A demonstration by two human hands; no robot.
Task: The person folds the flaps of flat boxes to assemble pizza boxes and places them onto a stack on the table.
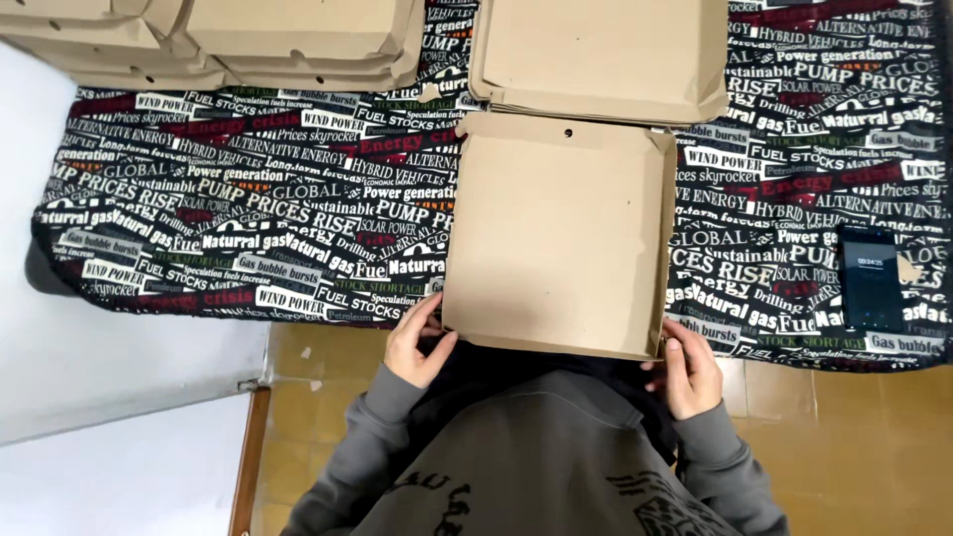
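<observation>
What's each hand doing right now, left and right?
Left hand: fingers curled on the near left corner of the open cardboard box, gripping it.
Right hand: closed on the box's near right corner.

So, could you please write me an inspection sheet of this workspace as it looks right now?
Surface: table under a black cloth printed all over with words.
Job's things: open cardboard box, lid folded back, nothing inside.
Clutter: stacked cardboard boxes far left; dark phone at right.
Grips: left hand on the box's near left corner; right hand on its near right corner.
Cables: nothing seen.
Surroundings: tan tiled floor; white surface at left.
</observation>
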